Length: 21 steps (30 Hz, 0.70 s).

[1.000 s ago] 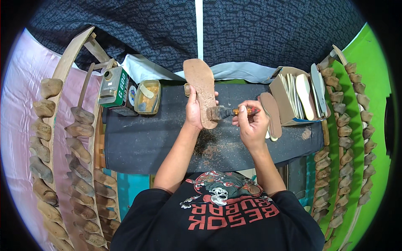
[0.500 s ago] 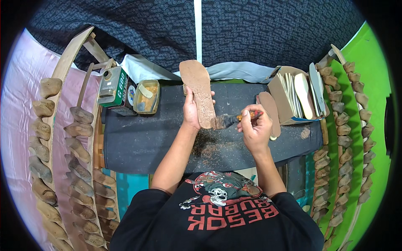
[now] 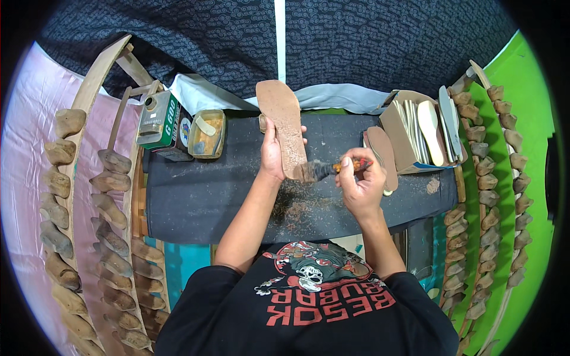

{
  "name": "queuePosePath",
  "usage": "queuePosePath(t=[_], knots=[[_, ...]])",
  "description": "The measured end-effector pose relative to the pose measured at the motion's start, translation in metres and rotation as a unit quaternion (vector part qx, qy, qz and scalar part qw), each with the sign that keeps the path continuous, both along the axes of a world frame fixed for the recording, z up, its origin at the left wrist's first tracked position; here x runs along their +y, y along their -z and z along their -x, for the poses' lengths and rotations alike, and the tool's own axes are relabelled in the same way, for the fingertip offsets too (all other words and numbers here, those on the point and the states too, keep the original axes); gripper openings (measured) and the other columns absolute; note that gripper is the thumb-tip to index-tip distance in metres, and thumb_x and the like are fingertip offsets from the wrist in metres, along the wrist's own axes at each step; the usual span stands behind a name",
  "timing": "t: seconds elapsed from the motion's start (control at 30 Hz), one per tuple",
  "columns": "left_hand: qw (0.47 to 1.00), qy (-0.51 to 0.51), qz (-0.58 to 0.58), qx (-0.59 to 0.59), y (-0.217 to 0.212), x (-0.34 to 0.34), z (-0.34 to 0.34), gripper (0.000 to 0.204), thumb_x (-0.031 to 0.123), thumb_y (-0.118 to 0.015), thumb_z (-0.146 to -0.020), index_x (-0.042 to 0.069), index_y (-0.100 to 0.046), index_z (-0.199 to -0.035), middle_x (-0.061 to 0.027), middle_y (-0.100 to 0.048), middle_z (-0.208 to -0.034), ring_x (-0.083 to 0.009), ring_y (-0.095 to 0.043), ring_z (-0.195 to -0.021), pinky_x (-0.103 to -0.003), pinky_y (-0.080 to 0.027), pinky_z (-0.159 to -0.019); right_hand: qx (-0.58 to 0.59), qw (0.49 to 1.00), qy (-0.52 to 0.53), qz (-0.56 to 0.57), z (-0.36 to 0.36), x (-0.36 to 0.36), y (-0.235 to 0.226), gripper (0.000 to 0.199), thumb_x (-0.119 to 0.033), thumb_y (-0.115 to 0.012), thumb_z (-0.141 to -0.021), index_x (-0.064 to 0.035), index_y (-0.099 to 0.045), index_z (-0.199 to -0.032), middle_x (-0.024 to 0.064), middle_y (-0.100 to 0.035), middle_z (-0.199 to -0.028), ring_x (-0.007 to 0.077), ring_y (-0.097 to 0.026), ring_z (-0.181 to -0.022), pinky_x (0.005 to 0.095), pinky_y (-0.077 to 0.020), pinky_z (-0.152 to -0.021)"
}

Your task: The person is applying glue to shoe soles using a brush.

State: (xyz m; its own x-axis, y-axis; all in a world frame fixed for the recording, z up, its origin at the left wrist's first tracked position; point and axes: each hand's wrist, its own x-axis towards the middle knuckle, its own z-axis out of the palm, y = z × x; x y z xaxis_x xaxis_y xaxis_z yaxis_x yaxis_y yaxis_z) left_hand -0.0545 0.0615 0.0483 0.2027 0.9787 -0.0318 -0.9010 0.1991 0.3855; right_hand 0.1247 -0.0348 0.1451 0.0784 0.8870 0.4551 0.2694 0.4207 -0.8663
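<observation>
Over the dark table (image 3: 190, 202), the left hand (image 3: 272, 155) grasps a brown sole (image 3: 279, 107), long axis running away, broad far end leaning left, seen past the back edge. The right hand (image 3: 360, 183) grips a brush (image 3: 323, 171), bristles leftward at the near end. Open room lies left.

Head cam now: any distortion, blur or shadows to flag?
Head view: black vignette at the rim; outer left rack bows, likely fisheye; brush in the right hand looks soft at its tip, maybe motion; darker shadows on the green backdrop; brown sole outline reads clear.
</observation>
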Motion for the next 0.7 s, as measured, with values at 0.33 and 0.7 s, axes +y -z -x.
queuePosePath(t=[0.33,0.7], knots=[[1.0,0.003,-0.014,-0.008,-0.016,-0.003,-0.013,0.065,0.062,-0.031,-0.105,0.008,-0.06,-0.128,-0.0154,-0.071,-0.097,-0.0229,-0.071,-0.077,-0.035,-0.061,-0.069,-0.088,0.993,-0.016,-0.072,0.002,-0.008,0.001,0.008,-0.001,-0.068,-0.09,-0.0008,-0.063,-0.096,0.0034,-0.065,-0.071,0.0093,-0.062,-0.06,0.026,-0.0503,-0.058],[0.998,0.039,-0.022,-0.045,-0.018,-0.003,-0.019,0.062,0.06,-0.03,-0.106,0.01,-0.059,-0.129,-0.0125,-0.068,-0.1,-0.0242,-0.067,-0.082,-0.04,-0.059,-0.072,-0.11,0.984,-0.059,-0.128,-0.003,0.001,0.002,0.016,0.0,-0.07,-0.087,-0.0007,-0.063,-0.101,0.0075,-0.069,-0.083,0.0153,-0.066,-0.064,0.0292,-0.0528,-0.06]])
